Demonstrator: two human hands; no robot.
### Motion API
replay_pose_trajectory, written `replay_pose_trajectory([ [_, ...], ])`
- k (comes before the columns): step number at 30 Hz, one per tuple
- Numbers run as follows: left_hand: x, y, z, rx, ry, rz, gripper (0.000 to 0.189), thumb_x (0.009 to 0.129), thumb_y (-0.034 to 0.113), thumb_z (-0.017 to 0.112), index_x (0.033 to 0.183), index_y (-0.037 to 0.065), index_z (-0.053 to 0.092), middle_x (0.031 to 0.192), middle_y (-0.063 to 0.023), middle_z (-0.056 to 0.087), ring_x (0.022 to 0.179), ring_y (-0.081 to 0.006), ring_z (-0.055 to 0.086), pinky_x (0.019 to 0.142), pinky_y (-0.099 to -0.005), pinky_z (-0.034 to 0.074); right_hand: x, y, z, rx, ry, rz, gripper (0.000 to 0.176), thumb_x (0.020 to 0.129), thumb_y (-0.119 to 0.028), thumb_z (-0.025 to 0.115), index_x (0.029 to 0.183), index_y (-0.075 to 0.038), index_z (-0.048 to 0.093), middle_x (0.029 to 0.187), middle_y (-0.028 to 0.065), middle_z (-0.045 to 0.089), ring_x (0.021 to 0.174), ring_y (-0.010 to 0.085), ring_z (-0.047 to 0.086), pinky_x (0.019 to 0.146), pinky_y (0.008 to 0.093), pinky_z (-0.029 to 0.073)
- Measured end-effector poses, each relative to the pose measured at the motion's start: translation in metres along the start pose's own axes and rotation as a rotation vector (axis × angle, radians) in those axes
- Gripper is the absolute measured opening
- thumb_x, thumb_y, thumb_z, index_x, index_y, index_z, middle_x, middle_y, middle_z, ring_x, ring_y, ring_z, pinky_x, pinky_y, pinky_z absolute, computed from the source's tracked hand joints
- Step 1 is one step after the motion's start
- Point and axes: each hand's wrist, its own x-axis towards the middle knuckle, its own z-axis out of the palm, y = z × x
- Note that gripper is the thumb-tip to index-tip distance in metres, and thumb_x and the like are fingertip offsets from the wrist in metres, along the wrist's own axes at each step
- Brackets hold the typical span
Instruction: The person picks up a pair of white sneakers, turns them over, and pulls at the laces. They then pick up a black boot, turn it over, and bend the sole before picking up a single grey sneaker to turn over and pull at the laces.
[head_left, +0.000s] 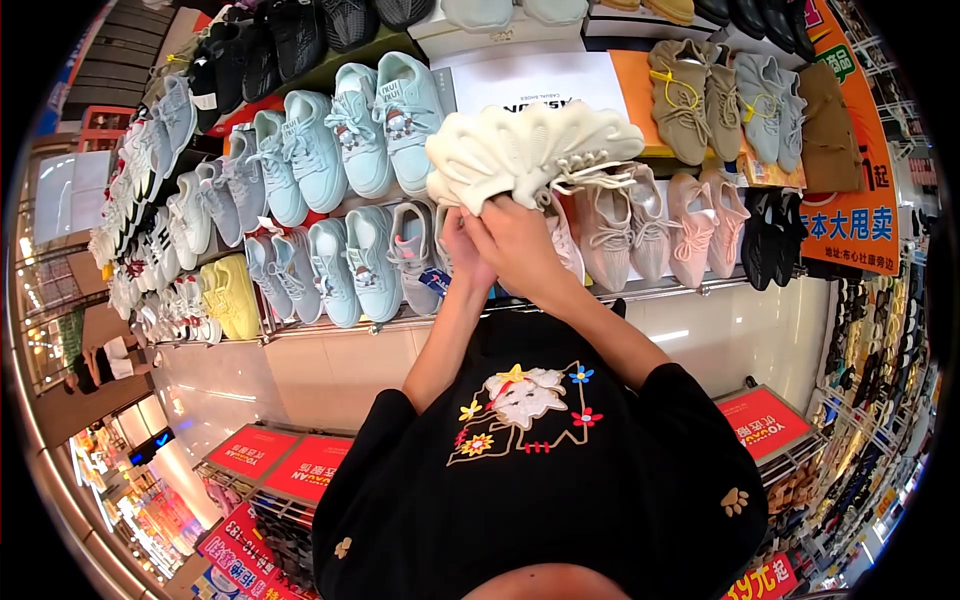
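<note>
A cream sneaker (pixel 530 150) with a scalloped, wavy sole is held up in front of the shoe rack, tipped on its side with its laces toward the right. My left hand (pixel 467 248) grips its near edge from below, fingers bent and partly hidden. Close beside it, my right hand (pixel 515 245) is closed on the same edge, its fingertips tucked against the shoe. Behind the sneaker lies a white shoe box (pixel 540 78). Pale blue sneakers (pixel 408 115) stand to the left of it, and brown lace-up shoes (pixel 685 100) to the right.
Two tiers of shoes fill the rack, including yellow shoes (pixel 230 297), pink shoes (pixel 705 225) and black shoes (pixel 772 235). A metal rail (pixel 400 318) runs along the front. An orange sign (pixel 865 130) hangs at right. Red signs (pixel 765 422) sit on racks on both sides of me.
</note>
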Motion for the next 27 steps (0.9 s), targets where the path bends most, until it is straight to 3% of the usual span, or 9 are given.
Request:
replay_pose_trajectory([
  [1,0.001,-0.002,0.008,0.115,0.11,0.119,0.03,0.09,0.032,0.046,0.104,0.008,0.059,0.092,-0.0016,0.061,0.083,-0.0158,0.057,0.079,-0.0311,0.046,0.001,0.003,0.007,-0.149,-0.039,-0.004,0.019,0.085,-0.02,0.055,0.088,-0.002,0.062,0.075,0.0152,0.061,0.062,0.0309,0.062,0.055,0.0397,0.05],
  [2,0.055,-0.017,-0.077,-0.144,-0.099,-0.062,0.036,0.092,0.035,0.045,0.11,0.007,0.059,0.106,-0.004,0.061,0.102,-0.0192,0.055,0.086,-0.0351,0.045,0.003,0.002,0.009,-0.204,-0.053,-0.008,0.017,0.083,-0.021,0.057,0.081,-0.004,0.061,0.072,0.0128,0.061,0.061,0.0299,0.062,0.054,0.0393,0.05],
  [5,0.046,-0.017,-0.072,0.103,-0.035,0.113,0.036,0.092,0.035,0.044,0.112,0.007,0.058,0.107,-0.0043,0.061,0.102,-0.0193,0.055,0.087,-0.0351,0.045,-0.002,0.009,0.018,-0.307,-0.196,-0.036,0.017,0.082,-0.021,0.058,0.082,-0.004,0.062,0.072,0.0115,0.061,0.061,0.0289,0.063,0.053,0.0383,0.051],
  [17,0.046,-0.03,-0.105,0.313,-0.012,0.281,0.039,0.094,0.036,0.042,0.118,0.007,0.055,0.111,-0.0054,0.06,0.102,-0.0198,0.056,0.088,-0.0353,0.045,-0.024,0.025,0.042,-0.296,-0.191,-0.074,0.017,0.08,-0.021,0.06,0.078,-0.004,0.063,0.069,0.0122,0.061,0.063,0.029,0.063,0.053,0.0386,0.051],
  [19,0.057,-0.037,-0.129,0.387,-0.357,0.57,0.04,0.097,0.032,0.04,0.125,0.007,0.05,0.119,-0.0076,0.057,0.106,-0.0202,0.054,0.091,-0.0345,0.043,-0.025,0.026,0.044,-0.282,-0.126,-0.091,0.018,0.08,-0.022,0.06,0.077,-0.004,0.063,0.068,0.0128,0.06,0.062,0.029,0.062,0.052,0.0387,0.051],
  [20,0.056,-0.036,-0.131,0.385,-0.355,0.569,0.04,0.097,0.032,0.04,0.125,0.007,0.05,0.119,-0.0076,0.057,0.106,-0.0202,0.054,0.091,-0.0345,0.043,-0.025,0.027,0.043,-0.283,-0.128,-0.09,0.018,0.08,-0.022,0.06,0.077,-0.004,0.063,0.068,0.0128,0.06,0.062,0.029,0.062,0.052,0.0387,0.051],
  [22,0.035,-0.019,-0.094,0.036,-0.091,0.116,0.038,0.098,0.03,0.042,0.126,0.006,0.048,0.119,-0.0076,0.056,0.106,-0.0188,0.055,0.089,-0.0316,0.044,-0.025,0.028,0.043,-0.273,-0.144,-0.074,0.02,0.081,-0.023,0.06,0.076,-0.004,0.062,0.065,0.014,0.06,0.059,0.03,0.062,0.051,0.0388,0.05],
  [23,0.027,-0.016,-0.084,0.017,-0.005,0.054,0.038,0.098,0.03,0.042,0.126,0.006,0.049,0.119,-0.0076,0.056,0.105,-0.0185,0.055,0.089,-0.0313,0.044,-0.025,0.026,0.041,-0.272,-0.147,-0.073,0.02,0.081,-0.023,0.06,0.076,-0.004,0.062,0.065,0.014,0.06,0.059,0.03,0.062,0.051,0.0388,0.05],
  [27,0.003,-0.021,-0.069,0.249,0.09,0.122,0.036,0.098,0.028,0.043,0.126,0.005,0.049,0.118,-0.0073,0.056,0.105,-0.0173,0.055,0.088,-0.0297,0.044,-0.021,0.023,0.038,-0.229,-0.252,0.033,0.023,0.085,-0.021,0.056,0.078,0.001,0.06,0.068,0.0191,0.062,0.062,0.035,0.061,0.057,0.0438,0.048],
])
